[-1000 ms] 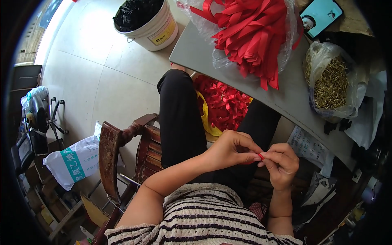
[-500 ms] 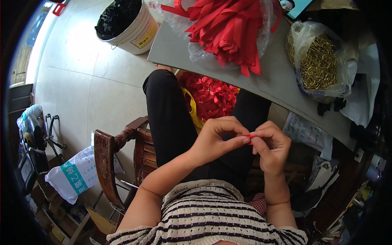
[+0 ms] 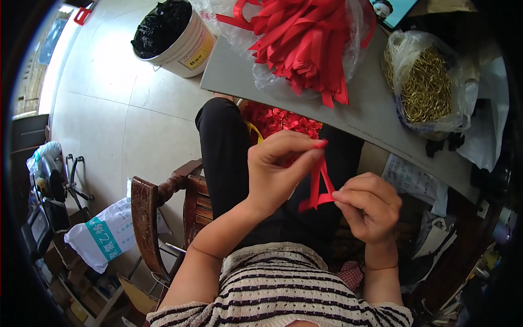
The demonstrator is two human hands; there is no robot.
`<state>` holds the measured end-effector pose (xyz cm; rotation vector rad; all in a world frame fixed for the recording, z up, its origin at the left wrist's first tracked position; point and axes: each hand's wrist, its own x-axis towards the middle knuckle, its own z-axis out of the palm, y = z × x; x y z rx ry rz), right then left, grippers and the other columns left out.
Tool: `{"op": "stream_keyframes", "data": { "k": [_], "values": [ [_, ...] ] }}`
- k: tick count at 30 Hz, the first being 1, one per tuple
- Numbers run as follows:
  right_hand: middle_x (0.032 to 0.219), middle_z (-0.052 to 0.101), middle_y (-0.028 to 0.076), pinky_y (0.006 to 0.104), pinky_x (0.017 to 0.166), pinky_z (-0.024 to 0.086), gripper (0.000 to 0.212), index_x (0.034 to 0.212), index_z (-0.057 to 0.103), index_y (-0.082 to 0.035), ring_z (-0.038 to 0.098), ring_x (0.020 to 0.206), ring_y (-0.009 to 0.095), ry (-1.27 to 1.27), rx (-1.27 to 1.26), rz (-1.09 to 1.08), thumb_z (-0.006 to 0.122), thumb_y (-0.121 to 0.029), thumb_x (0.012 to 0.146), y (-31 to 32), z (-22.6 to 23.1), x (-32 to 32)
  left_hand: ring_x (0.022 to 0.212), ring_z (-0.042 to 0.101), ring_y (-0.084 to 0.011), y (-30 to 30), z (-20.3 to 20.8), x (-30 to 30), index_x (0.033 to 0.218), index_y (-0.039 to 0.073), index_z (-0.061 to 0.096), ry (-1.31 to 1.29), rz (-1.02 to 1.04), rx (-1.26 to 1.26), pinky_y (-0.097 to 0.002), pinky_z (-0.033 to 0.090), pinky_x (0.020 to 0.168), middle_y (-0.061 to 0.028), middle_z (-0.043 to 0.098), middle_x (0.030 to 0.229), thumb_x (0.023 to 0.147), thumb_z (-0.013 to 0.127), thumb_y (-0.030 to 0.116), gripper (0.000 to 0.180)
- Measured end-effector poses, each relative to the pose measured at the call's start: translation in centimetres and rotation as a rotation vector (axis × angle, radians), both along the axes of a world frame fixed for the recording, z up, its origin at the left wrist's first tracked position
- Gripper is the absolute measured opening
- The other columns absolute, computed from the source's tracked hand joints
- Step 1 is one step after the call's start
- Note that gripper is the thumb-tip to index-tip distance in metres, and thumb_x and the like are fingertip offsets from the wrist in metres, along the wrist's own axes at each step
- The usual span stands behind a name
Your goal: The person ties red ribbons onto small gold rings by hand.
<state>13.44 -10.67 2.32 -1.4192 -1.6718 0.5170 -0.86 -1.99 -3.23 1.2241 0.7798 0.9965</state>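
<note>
A red ribbon (image 3: 315,182) stretches between my two hands above my lap. My left hand (image 3: 283,166) pinches its upper end between thumb and fingertips. Lower and to the right, my right hand (image 3: 370,207) pinches another part of the ribbon, where it bends into a loop. Whether a small piece is hidden in the left fingertips I cannot tell. Under the table edge, between my knees, a heap of red ribbon pieces (image 3: 278,121) lies in a yellow-edged bag (image 3: 255,132), partly covered by my left hand.
On the grey table (image 3: 229,68) lies a bundle of red ribbon strips (image 3: 305,43) on clear plastic. To its right is a plastic bag of gold-coloured metal hooks (image 3: 425,87). A white bucket (image 3: 188,54) stands left of the table, near a wooden chair (image 3: 144,218).
My hands have moved apart, the left one up and the right one slightly down and right. A length of red ribbon now shows between them.
</note>
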Motion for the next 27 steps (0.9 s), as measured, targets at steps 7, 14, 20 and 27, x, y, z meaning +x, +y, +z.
{"op": "stream_keyframes", "data": {
  "k": [7,14,20,27],
  "values": [
    [0.075,0.061,0.008,0.0258,0.058,0.047,0.010,0.082,0.064,0.000,0.060,0.065,0.018,0.224,-0.227,-0.054,0.067,0.001,0.072,1.9,0.5,1.9,0.072,0.064,-0.0171,0.9,2.8,-0.5,0.088,-0.001,0.062,0.117,-0.549,0.119,-0.0260,0.050,0.065,-0.0110,0.062,0.079,0.069,0.067,-0.006,0.021],
    [0.079,0.061,0.006,0.0218,0.061,0.048,0.017,0.091,0.063,-0.001,0.061,0.073,0.014,0.942,-0.338,-0.089,0.066,0.001,0.075,1.3,-1.1,0.8,0.074,0.062,-0.0134,-0.4,1.4,-0.4,0.095,-0.004,0.060,-0.401,-0.429,-0.431,-0.0232,0.050,0.067,-0.0094,0.064,0.085,0.077,0.065,-0.004,0.018],
    [0.075,0.060,0.008,0.0261,0.059,0.045,0.009,0.080,0.064,0.000,0.058,0.067,0.017,0.253,-0.118,-0.054,0.063,0.005,0.072,0.8,0.4,2.7,0.072,0.060,-0.0129,0.4,1.2,0.1,0.087,-0.004,0.062,-0.038,-0.365,0.040,-0.0210,0.047,0.064,-0.0078,0.062,0.079,0.075,0.067,-0.002,0.013],
    [0.073,0.056,0.010,0.0341,0.059,0.045,0.008,0.082,0.061,-0.002,0.058,0.067,0.023,-0.506,-0.011,-0.647,0.064,-0.006,0.075,5.2,0.4,13.4,0.070,0.057,-0.0129,0.2,1.6,0.1,0.084,-0.003,0.060,0.044,-0.380,0.087,-0.0220,0.046,0.063,-0.0072,0.060,0.079,0.075,0.064,-0.006,0.011]
  ]
}}
